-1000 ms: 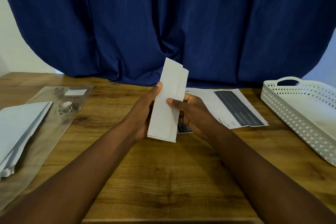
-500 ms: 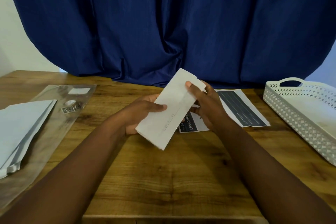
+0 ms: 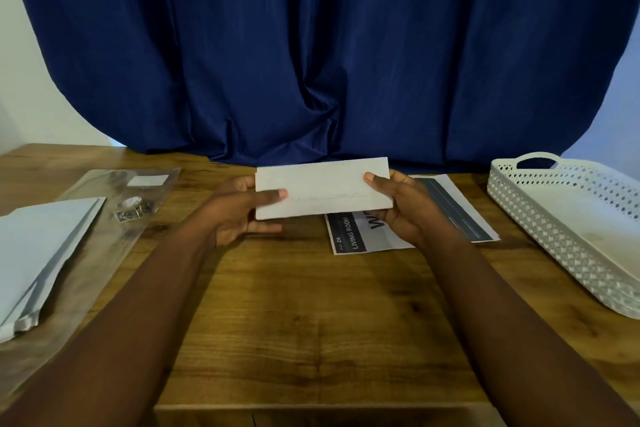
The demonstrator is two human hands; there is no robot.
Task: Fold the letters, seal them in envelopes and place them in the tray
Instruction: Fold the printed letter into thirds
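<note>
I hold a white folded letter [image 3: 323, 187] level above the wooden table, long side left to right. My left hand [image 3: 242, 215] pinches its left end, thumb on top and fingers underneath. At the right end, my right hand [image 3: 398, 208] pinches it the same way. Below it on the table lies a printed letter [image 3: 349, 236] with dark bands and the words LIVING ROOM. A white perforated tray [image 3: 554, 229] stands at the right. White envelopes [image 3: 38, 246] lie stacked at the left.
A clear plastic sleeve [image 3: 114, 218] with a small white label and a few stamps lies under and beside the envelopes. A dark blue curtain [image 3: 318, 52] hangs behind the wooden table [image 3: 311, 315].
The folded letter stood upright, tilted, and has turned to lie level. My hands have moved apart to its two ends.
</note>
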